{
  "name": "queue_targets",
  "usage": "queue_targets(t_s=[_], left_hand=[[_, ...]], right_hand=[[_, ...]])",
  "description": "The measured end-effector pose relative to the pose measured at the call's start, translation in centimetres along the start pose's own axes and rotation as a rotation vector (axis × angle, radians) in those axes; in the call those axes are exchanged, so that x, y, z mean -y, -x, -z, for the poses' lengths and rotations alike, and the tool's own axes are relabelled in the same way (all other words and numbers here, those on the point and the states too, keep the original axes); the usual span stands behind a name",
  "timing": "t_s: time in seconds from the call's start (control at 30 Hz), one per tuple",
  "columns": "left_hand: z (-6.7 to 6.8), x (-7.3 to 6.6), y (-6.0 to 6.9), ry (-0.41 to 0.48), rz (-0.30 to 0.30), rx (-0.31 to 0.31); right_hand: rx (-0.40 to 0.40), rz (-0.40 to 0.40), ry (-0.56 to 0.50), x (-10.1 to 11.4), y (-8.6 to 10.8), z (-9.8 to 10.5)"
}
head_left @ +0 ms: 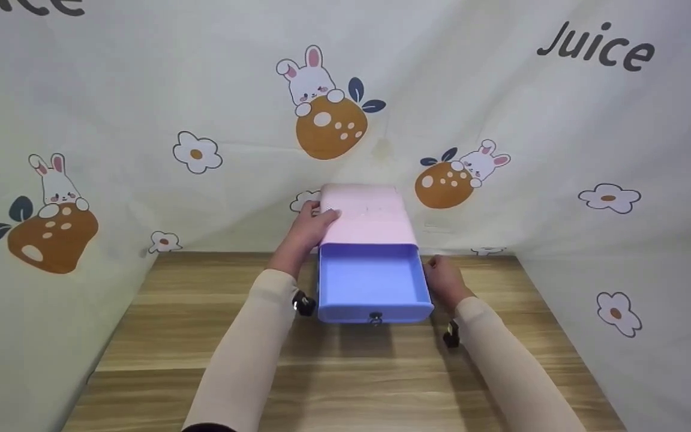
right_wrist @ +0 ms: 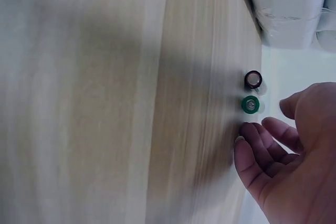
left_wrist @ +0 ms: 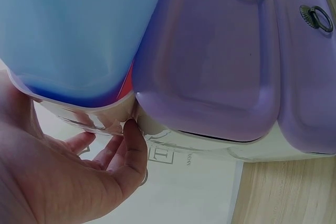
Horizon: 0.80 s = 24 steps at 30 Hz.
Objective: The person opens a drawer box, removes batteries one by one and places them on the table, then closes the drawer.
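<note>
A small drawer cabinet with a pink top stands at the back of the table. Its blue top drawer is pulled out, and the inside that shows is bare. My left hand grips the cabinet's left edge, thumb on top, bent fingers against the side. Below the blue drawer, the left wrist view shows purple drawers with ring pulls. My right hand is low by the cabinet's right side, fingers loosely curled round nothing. Just beyond its fingertips are a green battery and a black battery, seen end-on.
The wood-grain table reaches back to a hanging printed cloth, which also closes in both sides. A small black device is strapped at the left wrist and another black device at the right.
</note>
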<state>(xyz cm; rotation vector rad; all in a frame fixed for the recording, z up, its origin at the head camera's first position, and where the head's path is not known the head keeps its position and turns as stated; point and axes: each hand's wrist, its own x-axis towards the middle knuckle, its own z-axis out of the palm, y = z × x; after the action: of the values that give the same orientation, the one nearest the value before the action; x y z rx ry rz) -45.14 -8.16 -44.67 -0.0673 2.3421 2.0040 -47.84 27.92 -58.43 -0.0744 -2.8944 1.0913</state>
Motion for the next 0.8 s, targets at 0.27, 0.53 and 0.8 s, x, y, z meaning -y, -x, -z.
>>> queue_targets(t_s=[0.27, 0.53, 0.8], left_hand=[[0.0, 0.1, 0.0, -0.017, 0.013, 0.001], [0.0, 0.0, 0.0, 0.004, 0.018, 0.004], [0.1, -0.2, 0.1, 0.002, 0.029, 0.014]], right_hand=[[0.016, 0.004, -0.075, 0.7, 1.2, 1.1], [-0.029, 0.161, 0.007, 3.1, 2.7, 3.1], [-0.054, 0.291, -0.071, 8.8, 6.4, 7.1]])
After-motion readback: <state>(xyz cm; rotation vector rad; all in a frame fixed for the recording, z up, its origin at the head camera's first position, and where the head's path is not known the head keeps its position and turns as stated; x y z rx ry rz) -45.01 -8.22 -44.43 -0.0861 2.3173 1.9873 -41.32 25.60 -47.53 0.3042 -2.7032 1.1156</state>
